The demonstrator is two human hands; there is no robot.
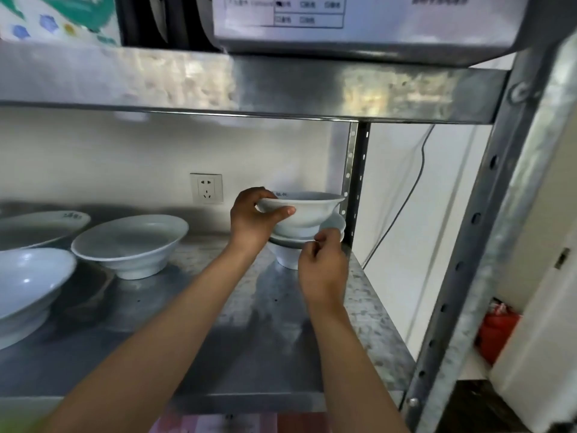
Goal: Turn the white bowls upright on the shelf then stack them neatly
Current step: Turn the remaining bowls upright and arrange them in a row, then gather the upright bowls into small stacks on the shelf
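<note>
— White glazed ceramic bowl (304,210), upright, held at the back right corner of the galvanised steel shelf (249,332). How far along does that put things?

— Partway, I'd judge. In the head view the held bowl sits in or just above a lower white bowl (288,253) that already stands upright on the shelf, so a stack is started there. Three more wide white bowls wait to the left: one upright mid-shelf (129,245), one at the near left edge (29,285), one further back (40,226). All three look rim-up, and none is stacked yet.

— And the hands?

— Left hand (253,220) reaches in from below, thumb across the outside wall and fingers (263,193) curled over the far rim: a firm grip on the upper bowl. Right hand (323,264) is lower, its fingertips pinching the rim of the lower bowl, seemingly steadying it. Whether the upper bowl is fully seated I cannot tell.
</note>
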